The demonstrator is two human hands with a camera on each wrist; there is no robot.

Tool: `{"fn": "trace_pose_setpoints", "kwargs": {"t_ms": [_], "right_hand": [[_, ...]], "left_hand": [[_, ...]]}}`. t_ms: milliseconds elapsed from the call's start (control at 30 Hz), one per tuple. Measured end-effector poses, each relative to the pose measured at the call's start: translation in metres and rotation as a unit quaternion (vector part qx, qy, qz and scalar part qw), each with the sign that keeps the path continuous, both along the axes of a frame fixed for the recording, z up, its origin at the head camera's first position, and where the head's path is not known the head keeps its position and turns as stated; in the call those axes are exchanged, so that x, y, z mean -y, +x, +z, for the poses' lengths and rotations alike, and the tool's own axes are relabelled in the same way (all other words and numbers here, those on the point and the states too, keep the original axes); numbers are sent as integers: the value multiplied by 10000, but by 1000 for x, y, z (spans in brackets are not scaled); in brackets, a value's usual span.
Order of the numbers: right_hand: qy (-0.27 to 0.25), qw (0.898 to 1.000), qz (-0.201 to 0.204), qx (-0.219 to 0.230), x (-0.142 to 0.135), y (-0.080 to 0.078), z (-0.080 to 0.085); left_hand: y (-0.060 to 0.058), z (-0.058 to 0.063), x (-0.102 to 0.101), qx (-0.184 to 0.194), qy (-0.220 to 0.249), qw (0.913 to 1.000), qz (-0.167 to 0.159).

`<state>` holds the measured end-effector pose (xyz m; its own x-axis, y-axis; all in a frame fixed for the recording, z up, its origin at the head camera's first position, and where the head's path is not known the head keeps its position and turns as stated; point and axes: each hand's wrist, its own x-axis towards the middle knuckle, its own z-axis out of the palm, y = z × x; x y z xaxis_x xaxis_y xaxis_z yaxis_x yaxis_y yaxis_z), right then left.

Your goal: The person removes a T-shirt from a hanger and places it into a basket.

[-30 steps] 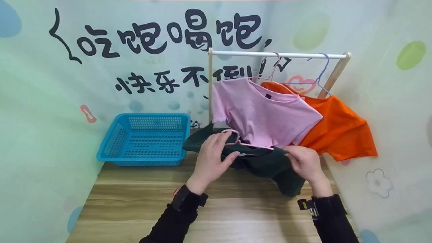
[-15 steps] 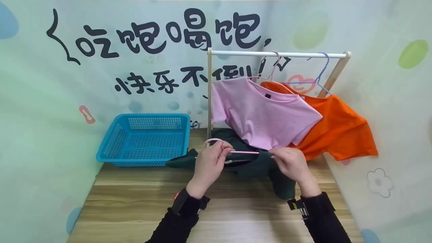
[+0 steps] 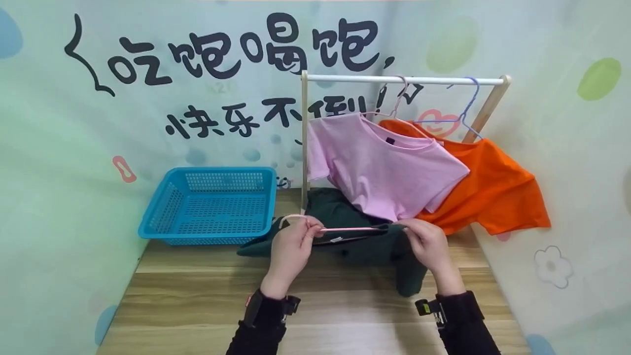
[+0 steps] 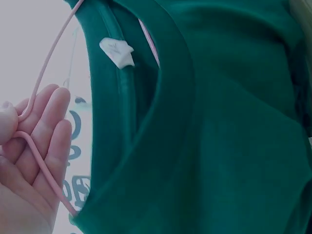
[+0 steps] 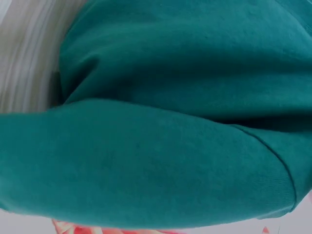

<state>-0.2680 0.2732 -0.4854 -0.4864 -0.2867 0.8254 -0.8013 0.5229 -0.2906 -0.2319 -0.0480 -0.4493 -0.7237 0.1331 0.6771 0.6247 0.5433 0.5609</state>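
A dark green T-shirt (image 3: 369, 251) hangs between my hands over the table, a pink wire hanger (image 3: 350, 229) running inside its neckline. My left hand (image 3: 292, 249) pinches the hanger at the base of its hook, between thumb and fingers, as the left wrist view shows. A white label (image 4: 117, 52) sits inside the collar. At the shirt's right shoulder, my right hand (image 3: 428, 244) pinches the cloth. Only green fabric, with a sleeve (image 5: 146, 161) across it, fills most of the right wrist view; that hand is out of its sight.
Behind the shirt stands a wooden rack with a white rail (image 3: 355, 79). From it hang a pink T-shirt (image 3: 379, 167) on a pink hanger and an orange T-shirt (image 3: 498, 192) on a purple hanger. A blue plastic basket (image 3: 207, 240) stands left on the wood-grain table (image 3: 197, 296).
Both hands have moved left and toward the person, carrying the green shirt and hanger lower. My left hand, more spread a second ago, now pinches the hanger at the hook's base.
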Motion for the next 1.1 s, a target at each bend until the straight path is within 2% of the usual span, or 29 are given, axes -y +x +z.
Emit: {"fn": "trace_pose_setpoints", "kwargs": {"t_ms": [333,500,633,767,833,967,1033,1100], "right_hand": [[-693,9948,-641,392,-7,1,-10],[-967,9864,-1053,808,-12,-2,-13],[-986,9804,-1276,1129,-14,-8,-15],[-700,9778,-1340,1449,-8,-15,-14],[-441,9759,-1241,1740,-4,-18,-12],[56,9713,-738,2261,-2,-20,-6],[240,9714,-384,2332,-2,-19,-3],[473,9739,-115,2216,0,-16,0]], "left_hand": [[0,-7,12,147,163,9996,165],[-1,-7,20,390,673,9969,110],[-2,-8,24,465,924,9946,30],[-4,-11,23,538,778,9953,195],[-6,-13,22,551,661,9958,299],[-10,-17,22,529,464,9964,480],[-11,-19,22,507,375,9965,540],[-12,-21,21,492,287,9966,589]]}}
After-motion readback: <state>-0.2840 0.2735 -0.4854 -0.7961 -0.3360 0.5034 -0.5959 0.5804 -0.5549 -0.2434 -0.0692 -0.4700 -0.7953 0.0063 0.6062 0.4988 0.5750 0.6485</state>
